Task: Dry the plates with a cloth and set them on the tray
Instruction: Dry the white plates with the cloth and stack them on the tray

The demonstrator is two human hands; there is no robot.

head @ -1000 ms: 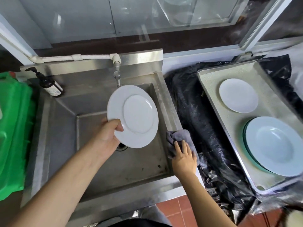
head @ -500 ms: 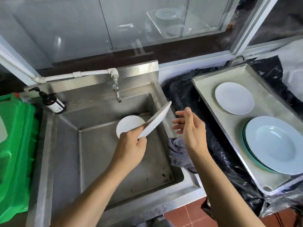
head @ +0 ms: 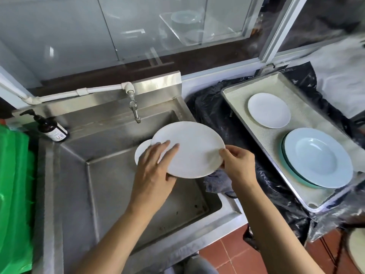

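Note:
A white plate is held roughly level over the right side of the steel sink. My left hand holds its left rim, fingers spread on top and thumb under the edge. My right hand pinches the right rim. A second small white plate shows behind my left hand, in the sink. The grey cloth lies crumpled on the sink's right edge, below my right hand. To the right, the metal tray carries a small white plate and a stack of pale blue deep plates.
A tap hangs over the sink's back wall, just behind the held plate. A dark soap bottle stands at the back left corner. A green crate fills the left edge. Black plastic sheeting covers the surface under the tray.
My right hand left the cloth, rose, and took the plate's right rim. The plate, held on edge by my left hand alone, has turned flat and moved right.

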